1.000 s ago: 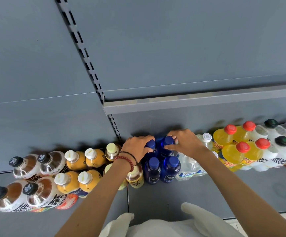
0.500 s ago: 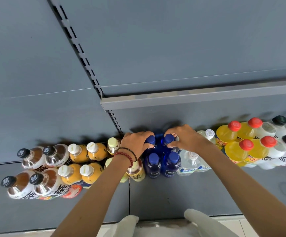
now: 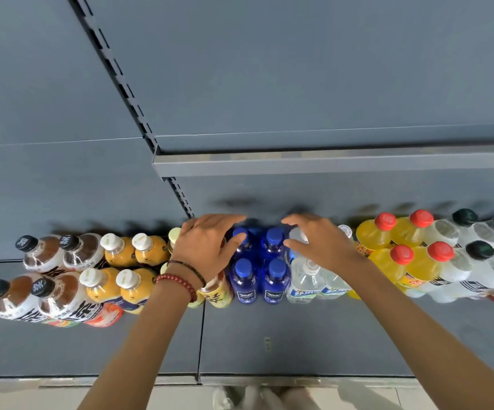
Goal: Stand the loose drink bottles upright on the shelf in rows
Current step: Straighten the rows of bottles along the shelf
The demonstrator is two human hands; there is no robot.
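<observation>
Both hands have let go of the rear blue caps: the left hand (image 3: 207, 247) and right hand (image 3: 321, 244) hover with fingers loosely spread, holding nothing. Between them, four blue bottles (image 3: 275, 281) stand upright in a two-by-two block on the shelf (image 3: 299, 335). Clear water bottles (image 3: 306, 279) stand just right of the block.

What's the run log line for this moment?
blue bottles: upright, two rows | left hand: open, at back-left blue cap | right hand: open, at clear bottles
</observation>
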